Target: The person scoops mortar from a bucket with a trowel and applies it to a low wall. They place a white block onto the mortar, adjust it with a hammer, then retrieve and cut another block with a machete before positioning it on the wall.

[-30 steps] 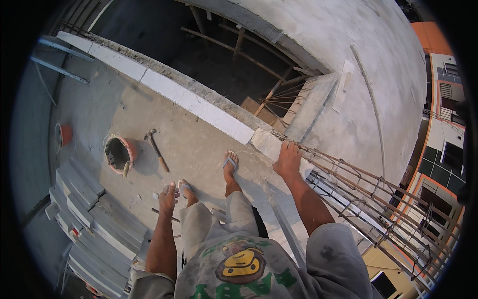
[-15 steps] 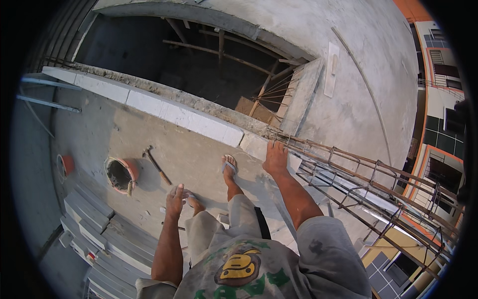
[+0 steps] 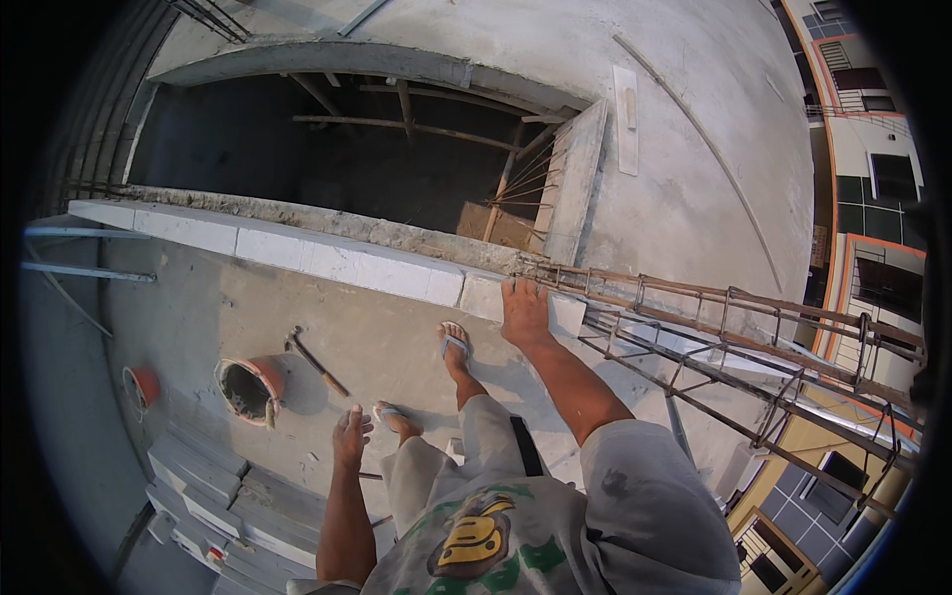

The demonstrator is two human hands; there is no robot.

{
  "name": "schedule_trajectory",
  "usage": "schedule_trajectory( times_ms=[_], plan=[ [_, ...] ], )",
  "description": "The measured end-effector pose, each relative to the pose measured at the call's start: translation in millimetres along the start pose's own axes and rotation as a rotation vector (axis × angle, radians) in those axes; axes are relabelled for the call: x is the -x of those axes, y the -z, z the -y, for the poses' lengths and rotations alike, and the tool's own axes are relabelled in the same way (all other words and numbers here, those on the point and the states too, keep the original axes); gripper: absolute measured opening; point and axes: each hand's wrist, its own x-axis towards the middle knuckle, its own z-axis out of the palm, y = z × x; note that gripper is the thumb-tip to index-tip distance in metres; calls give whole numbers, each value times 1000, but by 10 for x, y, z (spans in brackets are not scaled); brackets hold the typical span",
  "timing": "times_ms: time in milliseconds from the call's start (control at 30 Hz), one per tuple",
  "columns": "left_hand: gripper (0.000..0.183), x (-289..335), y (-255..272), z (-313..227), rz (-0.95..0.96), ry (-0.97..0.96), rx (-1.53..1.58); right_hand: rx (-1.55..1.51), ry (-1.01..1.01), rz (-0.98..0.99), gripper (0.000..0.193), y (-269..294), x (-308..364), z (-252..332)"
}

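My right hand (image 3: 526,311) grips the last white lightweight block (image 3: 484,296) of a row from above, its fingers curled over the top. This block butts against the longer row of white blocks (image 3: 337,256), which runs along the rough concrete edge of a stair opening. My left hand (image 3: 352,436) hangs in the air over the floor, holding nothing, with its fingers partly spread. Just beyond it on the floor lies a hammer (image 3: 317,363). Next to the hammer stands an orange bucket (image 3: 252,391) with grey mortar inside.
Beyond the blocks gapes a dark opening (image 3: 248,139) with wooden props below. A rusty rebar cage (image 3: 694,342) stretches right from the end block. Stacked grey blocks (image 3: 213,496) and a smaller orange bucket (image 3: 142,388) are at the left. A white board (image 3: 625,124) lies on the far slab.
The whole view has shifted slightly as my head moved. My left hand has dropped lower, and its fingers have turned. My right hand stays on the end block.
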Motion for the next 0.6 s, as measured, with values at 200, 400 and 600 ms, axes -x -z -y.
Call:
schedule_trajectory(
  times_ms=[200, 400, 600],
  plan=[
    [62, -99, -127, -177, 26, -105, -12, 41, 19, -83, 72, 550, 283, -12],
    [78, -52, -259, -355, 116, -279, -157, -83, 59, -200, 74, 1054, 640, -73],
    [116, 337, -328, -646, 363, -388, 25, -536, 100, -116, 83, 1689, 1014, -54]
  ],
)
